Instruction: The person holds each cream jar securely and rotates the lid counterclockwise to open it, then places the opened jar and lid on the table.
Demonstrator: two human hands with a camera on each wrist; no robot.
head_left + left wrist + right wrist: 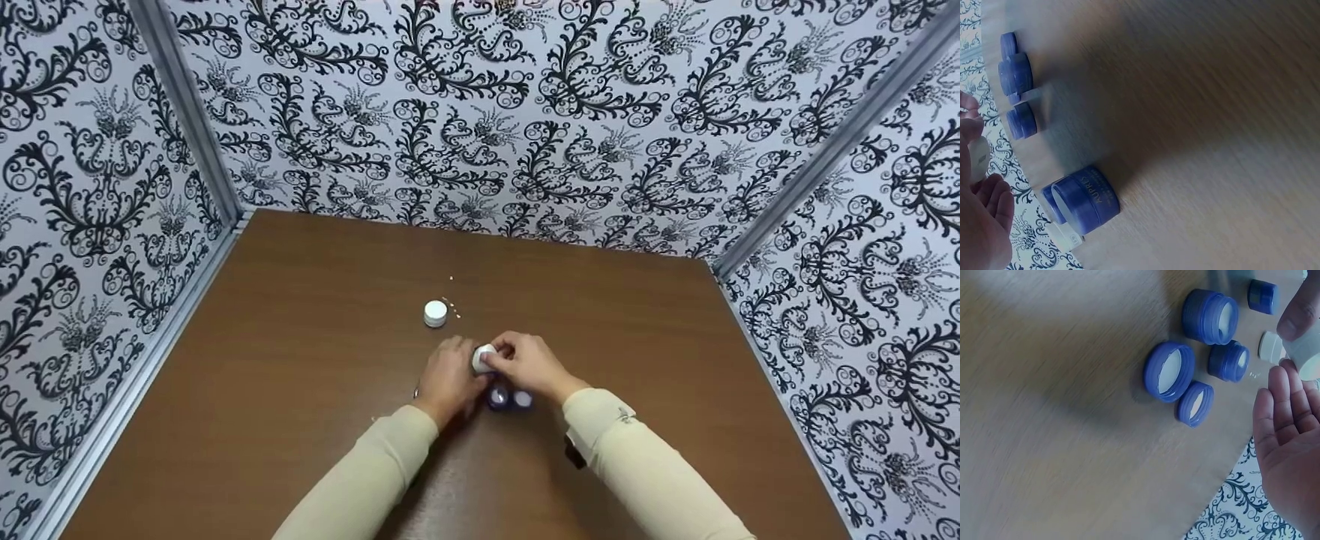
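Between both hands is a small white jar (pixel 483 360), also seen in the left wrist view as a white jar (pixel 979 159) with small print. My right hand (pixel 534 367) pinches it between thumb and index finger. My left hand (pixel 448 379) holds it from the other side; in the right wrist view the left thumb (pixel 1301 318) lies on the white jar (pixel 1304 354). The right hand's other fingers are extended there, palm showing. Just below the hands stand an open blue jar (pixel 1196 318), a smaller open blue jar (pixel 1221 360) and two upturned blue lids (pixel 1154 374).
Beyond the left hand stands another white jar (pixel 435 315), with white crumbs (pixel 458 316) beside it. A blue jar lettered AUPRES (pixel 1089 199) shows in the left wrist view. Patterned walls (pixel 465 112) bound the brown tabletop (pixel 315 322) at the back and sides.
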